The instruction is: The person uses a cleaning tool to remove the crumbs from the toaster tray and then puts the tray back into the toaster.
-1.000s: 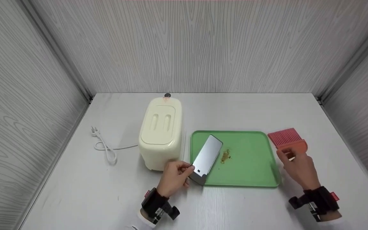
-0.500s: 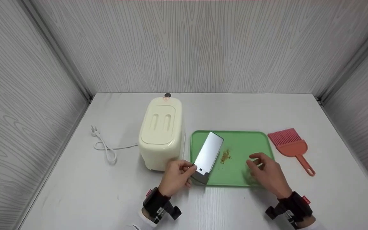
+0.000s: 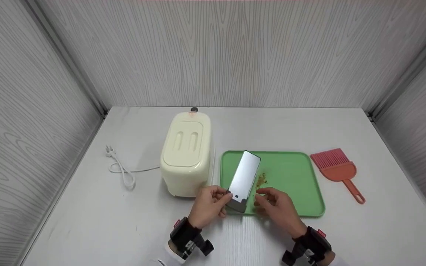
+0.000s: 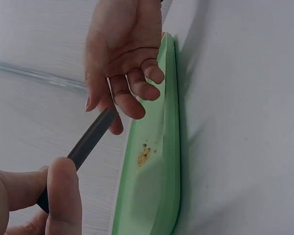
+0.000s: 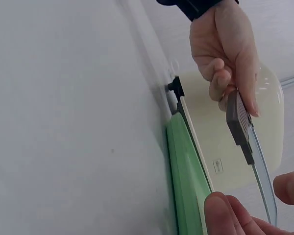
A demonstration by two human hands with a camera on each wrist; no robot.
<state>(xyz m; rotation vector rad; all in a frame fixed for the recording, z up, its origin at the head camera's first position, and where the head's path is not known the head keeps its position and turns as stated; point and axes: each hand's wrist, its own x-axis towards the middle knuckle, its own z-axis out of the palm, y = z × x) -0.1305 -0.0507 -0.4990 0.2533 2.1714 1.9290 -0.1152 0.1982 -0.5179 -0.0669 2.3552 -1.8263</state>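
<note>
My left hand (image 3: pixel 207 207) pinches the dark end of a toaster crumb tray (image 3: pixel 246 170), a long shiny metal plate tilted above the left part of a green tray (image 3: pixel 294 170). Close by, my right hand (image 3: pixel 281 212) hovers over the green tray's front edge with loosely bent fingers, and no hold on the crumb tray shows. Brown crumbs (image 3: pixel 261 180) lie in the green tray. In the left wrist view the crumb tray's dark edge (image 4: pixel 90 139) points toward the right hand (image 4: pixel 125 54); whether they touch is unclear.
A cream toaster (image 3: pixel 185 147) stands left of the green tray. Its white cord and plug (image 3: pixel 118 162) lie farther left. On the right lies an orange brush (image 3: pixel 337 171) with pink bristles. Grey panels enclose the back and sides.
My right hand has left the brush's handle and moved left to beside the crumb tray. My left hand has shifted slightly right with the crumb tray.
</note>
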